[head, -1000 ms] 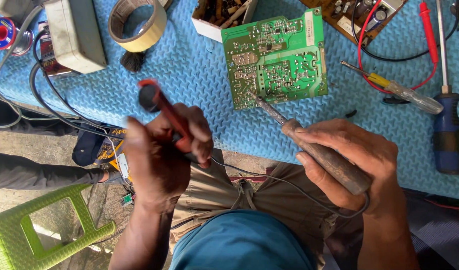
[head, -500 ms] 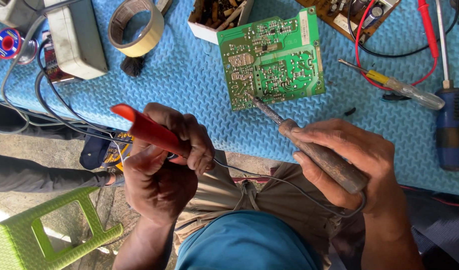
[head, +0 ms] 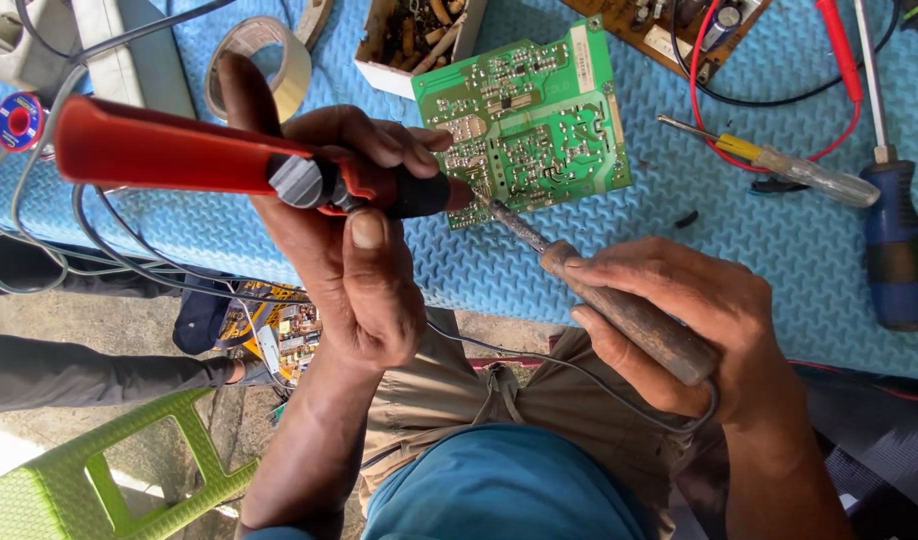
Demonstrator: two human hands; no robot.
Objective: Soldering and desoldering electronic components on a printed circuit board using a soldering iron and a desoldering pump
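My left hand (head: 354, 250) has its grip closed around a red desoldering pump (head: 229, 165), its dark tip at the lower left edge of the green circuit board (head: 529, 125). My right hand (head: 699, 320) grips a wooden-handled soldering iron (head: 619, 305), tip touching that same edge. The board lies flat on the blue surface (head: 759, 250), a blue-handled screwdriver (head: 894, 230) well to its right.

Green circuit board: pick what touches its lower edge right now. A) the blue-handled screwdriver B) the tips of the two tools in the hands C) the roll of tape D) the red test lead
B: the tip of the wooden-handled soldering iron in the right hand and the nose of the red tool in the left hand meet at the green circuit board at its lower edge.
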